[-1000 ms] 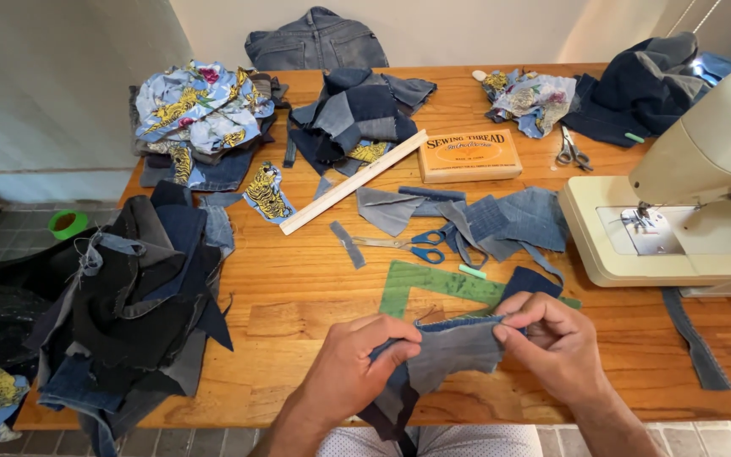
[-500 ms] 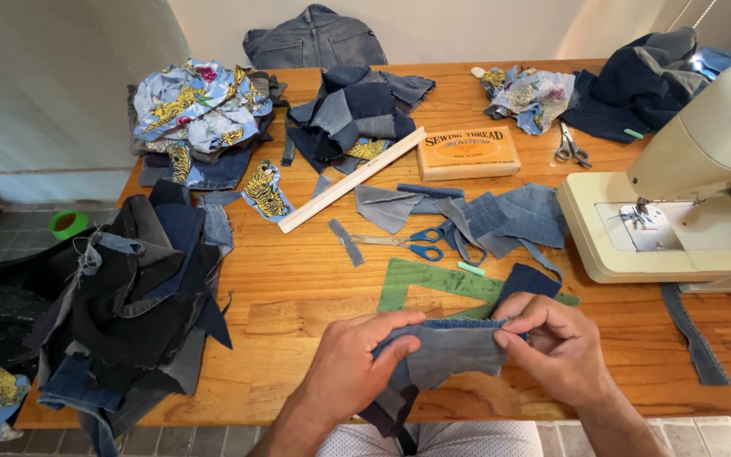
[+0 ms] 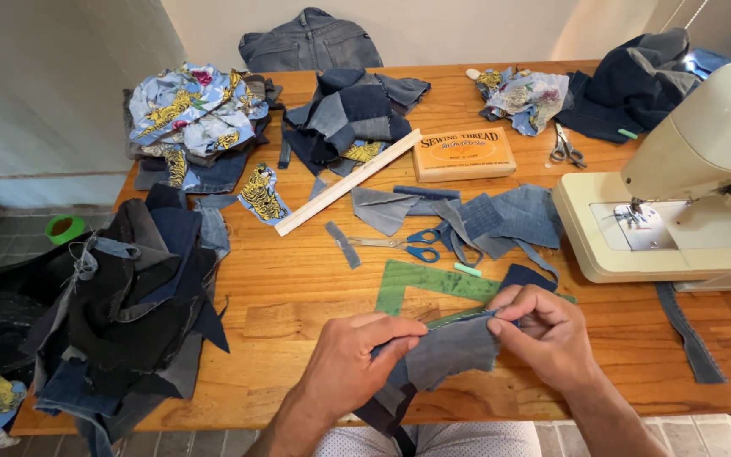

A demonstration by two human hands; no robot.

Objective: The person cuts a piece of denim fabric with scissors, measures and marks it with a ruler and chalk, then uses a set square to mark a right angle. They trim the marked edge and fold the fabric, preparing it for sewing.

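**Colours on a sewing table**

The wooden table (image 3: 298, 288) is warm orange-brown. Both hands pinch a grey-blue denim patch (image 3: 450, 355) with a darker navy piece beneath. A green triangle ruler (image 3: 420, 283) lies beside blue-handled scissors (image 3: 416, 245). The thread box (image 3: 464, 152) is orange. The sewing machine (image 3: 687, 195) is cream. One fabric pile (image 3: 188, 110) is light blue with yellow tigers; another heap (image 3: 129, 296) is black, grey and navy.
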